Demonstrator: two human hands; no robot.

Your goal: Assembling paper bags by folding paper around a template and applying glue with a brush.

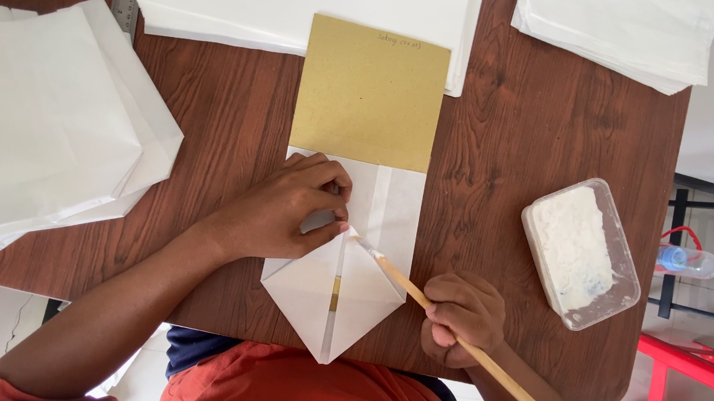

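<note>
Fingers, left: curled and pressed down on a white paper flap (321,219), thumb and fingertips (336,192) pinching its edge.
Fingers, right: wrapped tight around a wooden brush handle (481,354), closed in a fist.
Left hand (284,212): lies on the folded white paper bag (338,284).
Right hand (463,315): near the table's front edge, just beside the bag's right corner.
Brush tip (362,243): touching the bag at its centre fold, beside the left fingertips.
Paper bag: front centre of the brown wooden table (507,127), bottom folded into a point toward the person.
Brown card (371,91): slipped inside the bag, sticking out at its far end.
Plastic tub of white paste (580,252): right of the bag, well apart.
White paper stacks: left (41,116), far centre (245,1), far right (625,31).
</note>
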